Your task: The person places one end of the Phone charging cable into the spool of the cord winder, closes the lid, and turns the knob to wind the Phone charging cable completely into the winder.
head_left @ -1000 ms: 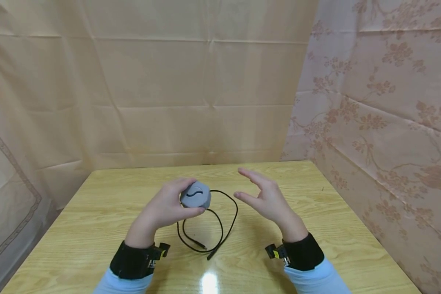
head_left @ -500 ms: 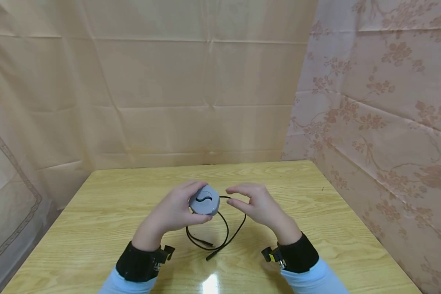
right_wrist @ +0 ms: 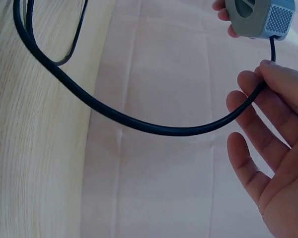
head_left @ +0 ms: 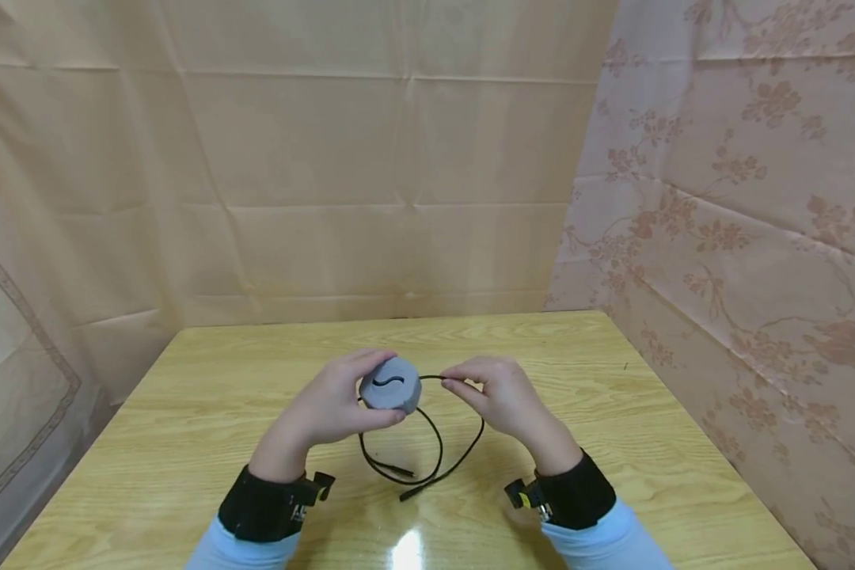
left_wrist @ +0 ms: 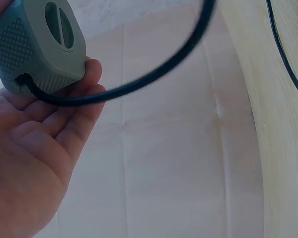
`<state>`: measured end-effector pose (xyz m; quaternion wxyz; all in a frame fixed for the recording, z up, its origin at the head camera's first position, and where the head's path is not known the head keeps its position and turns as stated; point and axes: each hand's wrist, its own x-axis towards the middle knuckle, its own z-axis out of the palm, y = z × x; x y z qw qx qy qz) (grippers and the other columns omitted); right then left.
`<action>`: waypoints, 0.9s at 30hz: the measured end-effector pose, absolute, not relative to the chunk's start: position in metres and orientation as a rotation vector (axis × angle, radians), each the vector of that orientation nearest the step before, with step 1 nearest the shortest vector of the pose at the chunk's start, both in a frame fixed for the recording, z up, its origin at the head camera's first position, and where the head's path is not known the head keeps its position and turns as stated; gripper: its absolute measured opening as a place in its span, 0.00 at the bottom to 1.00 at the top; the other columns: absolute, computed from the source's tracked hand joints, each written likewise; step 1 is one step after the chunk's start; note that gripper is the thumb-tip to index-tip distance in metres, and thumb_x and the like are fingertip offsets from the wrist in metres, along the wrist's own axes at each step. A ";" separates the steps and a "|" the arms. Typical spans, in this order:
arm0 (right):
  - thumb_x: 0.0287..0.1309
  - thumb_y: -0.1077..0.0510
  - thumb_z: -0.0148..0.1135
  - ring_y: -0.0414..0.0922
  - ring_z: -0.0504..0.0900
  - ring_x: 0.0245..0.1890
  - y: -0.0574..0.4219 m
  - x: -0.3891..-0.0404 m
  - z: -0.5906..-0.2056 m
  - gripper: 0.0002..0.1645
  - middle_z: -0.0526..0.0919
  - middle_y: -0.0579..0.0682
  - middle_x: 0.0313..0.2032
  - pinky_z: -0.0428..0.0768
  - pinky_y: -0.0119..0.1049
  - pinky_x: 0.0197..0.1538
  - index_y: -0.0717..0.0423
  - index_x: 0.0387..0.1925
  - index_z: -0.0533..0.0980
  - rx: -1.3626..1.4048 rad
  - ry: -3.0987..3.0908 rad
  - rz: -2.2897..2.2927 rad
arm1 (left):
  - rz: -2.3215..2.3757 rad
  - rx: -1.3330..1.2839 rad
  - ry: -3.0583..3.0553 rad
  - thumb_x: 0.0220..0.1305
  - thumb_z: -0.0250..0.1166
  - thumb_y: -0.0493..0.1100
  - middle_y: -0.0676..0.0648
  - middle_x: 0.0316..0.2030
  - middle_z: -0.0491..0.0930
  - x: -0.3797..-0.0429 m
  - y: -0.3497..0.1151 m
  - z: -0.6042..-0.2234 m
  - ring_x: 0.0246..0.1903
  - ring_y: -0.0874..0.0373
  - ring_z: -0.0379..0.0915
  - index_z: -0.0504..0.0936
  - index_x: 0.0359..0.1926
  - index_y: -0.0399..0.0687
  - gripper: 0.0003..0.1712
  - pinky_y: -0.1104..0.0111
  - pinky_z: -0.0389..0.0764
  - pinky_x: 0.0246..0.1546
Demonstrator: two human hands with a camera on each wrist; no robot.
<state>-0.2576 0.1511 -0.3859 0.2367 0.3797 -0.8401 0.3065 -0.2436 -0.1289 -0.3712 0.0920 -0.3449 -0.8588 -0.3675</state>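
right grip (head_left: 504, 397) has moved in, pinching black cable (right_wrist: 164, 130); left grip (head_left: 328, 402) clasps grey faceted case (head_left: 396, 396).

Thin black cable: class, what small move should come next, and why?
Perhaps the right hand should draw gently away: it pinches the cable near the grey, faceted plastic case, which the left hand grips, and the cable emerges from the case's side.

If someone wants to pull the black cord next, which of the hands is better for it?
Probably the right hand: it pinches the black cord near where it leaves the grey case. The left hand is busy holding the case.
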 end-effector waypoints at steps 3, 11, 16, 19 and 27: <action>0.62 0.58 0.72 0.41 0.87 0.38 0.153 -0.259 -0.384 0.07 0.90 0.45 0.38 0.85 0.42 0.39 0.52 0.41 0.89 1.009 -2.313 0.829 | -1.135 -1.023 -2.546 0.56 0.78 0.52 0.51 0.55 0.80 -0.245 -0.132 -0.370 0.49 0.57 0.77 0.76 0.66 0.46 0.39 0.60 0.81 0.47; 0.62 0.59 0.72 0.40 0.87 0.37 0.158 -0.261 -0.384 0.06 0.90 0.44 0.38 0.85 0.40 0.39 0.52 0.41 0.89 0.939 -2.330 0.818 | -1.224 -1.038 -2.519 0.57 0.78 0.50 0.51 0.52 0.82 -0.247 -0.138 -0.369 0.48 0.57 0.78 0.77 0.65 0.42 0.37 0.61 0.81 0.46; 0.63 0.58 0.72 0.40 0.87 0.37 0.157 -0.261 -0.384 0.07 0.90 0.44 0.38 0.85 0.39 0.39 0.52 0.41 0.89 0.926 -2.336 0.825 | -1.242 -1.038 -2.531 0.58 0.78 0.50 0.53 0.53 0.81 -0.248 -0.139 -0.369 0.48 0.57 0.78 0.77 0.65 0.44 0.36 0.61 0.82 0.46; 0.62 0.59 0.72 0.40 0.87 0.37 0.157 -0.262 -0.385 0.06 0.90 0.44 0.38 0.85 0.39 0.38 0.52 0.41 0.89 0.931 -2.333 0.835 | -1.265 -1.050 -2.528 0.58 0.78 0.49 0.53 0.52 0.81 -0.248 -0.138 -0.369 0.47 0.57 0.78 0.77 0.64 0.44 0.36 0.62 0.82 0.45; 0.62 0.60 0.72 0.40 0.87 0.37 0.155 -0.261 -0.386 0.06 0.90 0.46 0.38 0.85 0.40 0.39 0.53 0.41 0.89 0.953 -2.338 0.855 | -1.296 -1.020 -2.563 0.56 0.78 0.47 0.49 0.51 0.81 -0.246 -0.136 -0.369 0.46 0.55 0.78 0.76 0.64 0.43 0.36 0.62 0.83 0.44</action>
